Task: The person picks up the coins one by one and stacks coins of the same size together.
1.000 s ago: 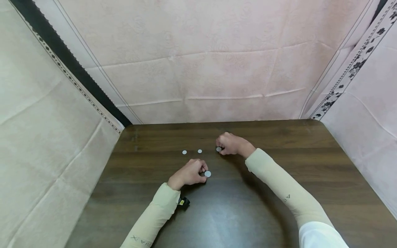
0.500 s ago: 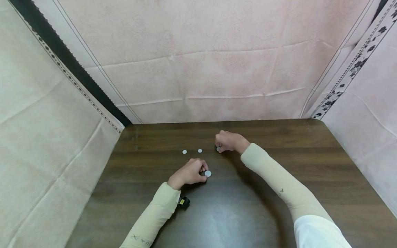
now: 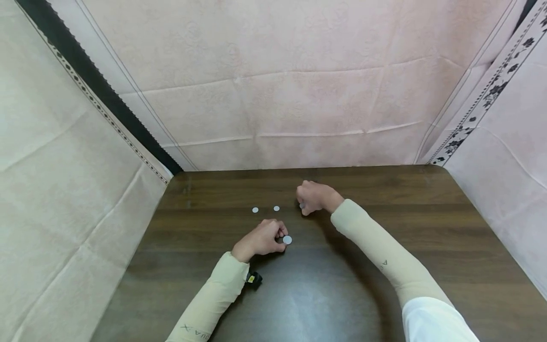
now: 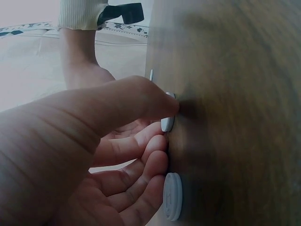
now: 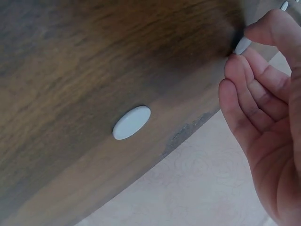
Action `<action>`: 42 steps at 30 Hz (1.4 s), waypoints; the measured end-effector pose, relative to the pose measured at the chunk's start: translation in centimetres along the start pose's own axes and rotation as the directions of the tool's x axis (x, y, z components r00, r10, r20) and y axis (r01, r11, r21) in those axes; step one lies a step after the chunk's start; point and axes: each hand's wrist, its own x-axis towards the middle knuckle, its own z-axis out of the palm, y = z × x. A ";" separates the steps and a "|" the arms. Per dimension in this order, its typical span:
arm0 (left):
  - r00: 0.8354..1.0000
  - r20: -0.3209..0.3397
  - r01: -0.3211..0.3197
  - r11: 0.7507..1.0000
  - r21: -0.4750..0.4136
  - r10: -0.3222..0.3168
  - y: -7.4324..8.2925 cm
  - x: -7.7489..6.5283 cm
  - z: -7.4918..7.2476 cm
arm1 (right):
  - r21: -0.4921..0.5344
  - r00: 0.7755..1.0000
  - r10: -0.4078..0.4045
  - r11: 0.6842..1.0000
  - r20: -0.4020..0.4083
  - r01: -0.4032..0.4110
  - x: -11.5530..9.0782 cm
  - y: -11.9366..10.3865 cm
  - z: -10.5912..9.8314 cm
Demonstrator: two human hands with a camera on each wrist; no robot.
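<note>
On the brown wooden table (image 3: 448, 247), my left hand (image 3: 259, 239) pinches a white round disc (image 3: 287, 240) between thumb and fingers. In the left wrist view that disc (image 4: 168, 123) shows behind the thumb, low at the tabletop. Farther back and to the right, my right hand (image 3: 315, 196) pinches another small white disc (image 3: 302, 205), mostly covered in the head view. The right wrist view shows this disc (image 5: 243, 45) between thumb and index finger, the other fingers curled beside it. Two more discs lie loose left of the right hand: one disc (image 3: 276, 208) and another disc (image 3: 255, 210).
A loose disc (image 4: 172, 197) with a raised rim lies by my left fingers in the left wrist view. The table's far edge meets a pale cloth backdrop (image 3: 273, 104). Cloth walls (image 3: 77, 190) flank both sides. A dark wrist device (image 3: 254, 280) sits on the left wrist.
My right hand and forearm have shifted slightly left, and the fingers now cover more of their disc. The left hand and the loose discs have stayed in place.
</note>
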 end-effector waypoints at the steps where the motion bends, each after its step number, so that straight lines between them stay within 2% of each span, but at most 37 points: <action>1: 1.000 0.002 -0.002 1.000 -0.001 0.002 0.1 0.0 0.0 | 0.009 1.000 -0.001 1.000 -0.006 0.001 -0.2 0.1 0.0; 8: 1.000 0.003 -0.009 1.000 0.007 0.009 0.2 0.1 0.1 | 0.067 0.998 -0.016 0.998 -0.061 0.020 -1.5 -0.1 -0.6; 19: 1.000 0.000 -0.017 1.000 0.016 0.017 0.0 0.2 0.1 | 0.093 0.994 -0.092 0.991 -0.055 0.096 -2.9 -1.4 -1.0; 31: 1.000 -0.010 -0.027 1.000 0.001 0.027 0.3 0.0 -0.1 | 0.088 0.988 -0.152 0.985 0.020 0.149 -3.8 -3.1 -0.7; 42: 1.000 -0.016 -0.022 1.000 0.007 0.022 0.2 0.0 0.0 | 0.044 0.983 -0.182 0.983 0.037 0.180 -4.7 -4.5 0.7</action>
